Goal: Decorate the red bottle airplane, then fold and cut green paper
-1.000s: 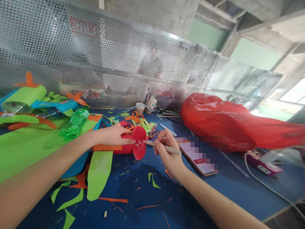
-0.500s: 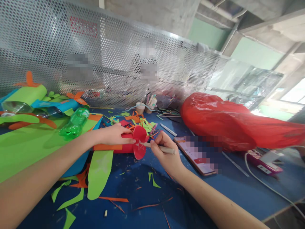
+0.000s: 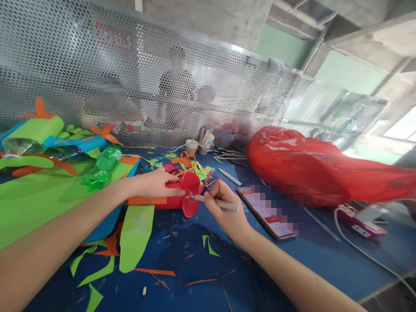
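My left hand (image 3: 162, 184) is closed around a red model plane (image 3: 169, 203), its fingers and thumb beside the red tail piece (image 3: 191, 208). A green wing (image 3: 136, 238) and an orange strip (image 3: 146, 200) belong to the front of this model. In my right hand (image 3: 227, 212) is a light grey marker pen (image 3: 224, 204), gripped between thumb and fingers. Its tip meets the tail piece, where pale star-like lines show. Paper scraps (image 3: 201, 173) in green, orange and red lie behind both hands.
Right of my hand lies a phone (image 3: 266, 214), with a big red plastic bag (image 3: 299, 169) behind it. A green bottle (image 3: 104, 167) rests on green sheets at left. Cups of markers (image 3: 205, 145) stand before a perforated metal screen (image 3: 227, 86); people show through it.
The pen and my right hand have shifted very slightly at the tail piece. Behind the screen, a person in dark clothing now shows standing. My left hand stays in place.
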Tool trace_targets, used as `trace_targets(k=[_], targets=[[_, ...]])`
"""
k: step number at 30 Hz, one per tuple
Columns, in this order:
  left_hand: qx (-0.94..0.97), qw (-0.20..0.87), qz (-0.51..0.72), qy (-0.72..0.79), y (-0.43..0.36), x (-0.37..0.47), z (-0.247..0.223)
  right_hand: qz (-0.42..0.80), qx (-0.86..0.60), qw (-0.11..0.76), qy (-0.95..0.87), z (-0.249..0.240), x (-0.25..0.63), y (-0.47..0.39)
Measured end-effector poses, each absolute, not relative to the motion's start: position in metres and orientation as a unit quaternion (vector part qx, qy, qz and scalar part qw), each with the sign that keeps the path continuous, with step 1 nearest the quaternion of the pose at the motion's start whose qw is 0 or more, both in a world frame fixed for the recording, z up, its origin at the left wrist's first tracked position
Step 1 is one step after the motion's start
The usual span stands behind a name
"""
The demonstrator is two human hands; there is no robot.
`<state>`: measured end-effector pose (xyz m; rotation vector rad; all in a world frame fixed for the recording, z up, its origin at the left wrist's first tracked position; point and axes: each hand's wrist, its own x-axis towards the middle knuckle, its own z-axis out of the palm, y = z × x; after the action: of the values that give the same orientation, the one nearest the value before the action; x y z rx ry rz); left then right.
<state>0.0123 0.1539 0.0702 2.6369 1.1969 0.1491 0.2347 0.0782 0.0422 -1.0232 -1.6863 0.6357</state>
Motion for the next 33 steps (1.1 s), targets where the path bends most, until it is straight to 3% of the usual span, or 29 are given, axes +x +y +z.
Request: trace_targets(k=[33], targets=[[0.903,0.124,0.055,0.407,0.1548,0.0112,0.0688,0.266,-0.436,0.508,-0.694,0.0427,0.2345,0.0779]])
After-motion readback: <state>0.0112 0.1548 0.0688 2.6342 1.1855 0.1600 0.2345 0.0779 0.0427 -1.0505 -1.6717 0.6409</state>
